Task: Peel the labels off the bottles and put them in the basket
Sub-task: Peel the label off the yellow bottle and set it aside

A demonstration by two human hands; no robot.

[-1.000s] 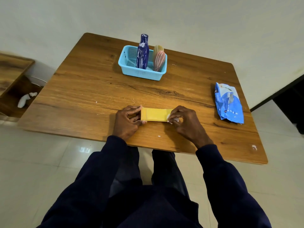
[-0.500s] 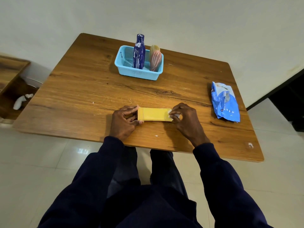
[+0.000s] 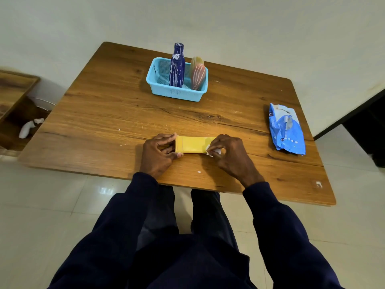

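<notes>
No legible text anywhere, dark logo patch on the blue packet (image 3: 286, 130) too blurred to read, white streaks on the dark blue bottle (image 3: 177, 65) unreadable, white label scrap (image 3: 215, 151) on the yellow bottle (image 3: 194, 144) without readable print

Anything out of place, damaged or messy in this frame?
Minor only: small white scraps litter the table near the yellow bottle, and the blue bottle in the basket carries streaky white residue. Nothing spilled.

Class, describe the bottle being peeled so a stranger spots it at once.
On the wooden table's near edge the yellow bottle lies on its side, left hand gripping one end, right hand pinching a white scrap at the other. Only it is yellow; the other two bottles are in the basket.
</notes>
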